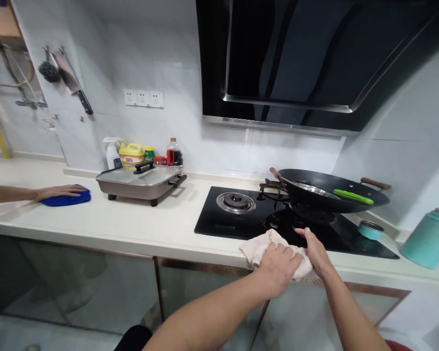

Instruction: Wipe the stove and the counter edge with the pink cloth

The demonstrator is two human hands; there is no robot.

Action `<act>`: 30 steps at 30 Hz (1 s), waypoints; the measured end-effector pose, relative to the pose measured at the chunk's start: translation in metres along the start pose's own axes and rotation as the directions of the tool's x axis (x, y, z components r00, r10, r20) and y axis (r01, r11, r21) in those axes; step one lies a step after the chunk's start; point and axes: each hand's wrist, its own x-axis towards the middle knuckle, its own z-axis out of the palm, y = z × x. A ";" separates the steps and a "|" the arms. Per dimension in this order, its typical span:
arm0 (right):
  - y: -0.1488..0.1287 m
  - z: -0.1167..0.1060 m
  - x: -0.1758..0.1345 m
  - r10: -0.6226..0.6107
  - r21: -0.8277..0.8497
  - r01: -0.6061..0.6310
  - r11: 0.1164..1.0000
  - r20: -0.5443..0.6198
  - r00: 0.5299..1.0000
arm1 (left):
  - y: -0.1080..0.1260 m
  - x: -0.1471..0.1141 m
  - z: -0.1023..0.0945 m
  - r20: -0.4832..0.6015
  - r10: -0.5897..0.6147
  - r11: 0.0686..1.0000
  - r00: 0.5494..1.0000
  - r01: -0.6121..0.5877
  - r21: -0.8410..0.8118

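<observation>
A pale pink cloth (258,247) lies bunched at the counter's front edge, before the black gas stove (212,222). My left hand (281,267) presses on it from above, fingers curled over the folds. At the cloth's right end, my right hand (317,253) stands on its side against it, with the visible fingers stretched out; its lower fingers are hidden behind the cloth. Beyond my hands a black wok (351,187) with wooden handles sits on the right burner. A bright green handle (353,196) lies across the wok.
Another person's hand (60,191) rests on a blue cloth (73,199) at far left. An electric pan (131,189) with a glass lid stands between us, bottles (131,155) behind it. A turquoise canister (428,239) and small turquoise lid (370,230) are at right. The range hood (278,58) hangs overhead.
</observation>
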 end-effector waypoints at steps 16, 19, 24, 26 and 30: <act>-0.011 0.002 -0.002 0.039 -0.159 -0.028 0.987 0.066 0.997 | -0.137 -0.193 -0.038 0.008 -0.225 0.969 0.974 0.223 0.104; -0.012 0.003 -0.003 0.041 -0.196 -0.025 0.980 0.080 0.996 | -0.179 -0.243 -0.058 0.027 -0.307 0.945 0.951 0.301 0.126; -0.010 0.004 -0.002 0.035 -0.217 -0.010 0.976 0.111 0.993 | -0.247 -0.327 -0.093 0.011 -0.459 0.862 0.888 0.442 0.249; -0.008 0.004 -0.002 0.042 -0.212 -0.017 0.977 0.113 0.993 | -0.266 -0.352 -0.105 0.001 -0.490 0.829 0.872 0.466 0.310; -0.014 0.004 -0.002 0.071 -0.136 -0.058 0.989 0.091 0.993 | -0.277 -0.366 -0.114 0.026 -0.520 0.782 0.854 0.464 0.416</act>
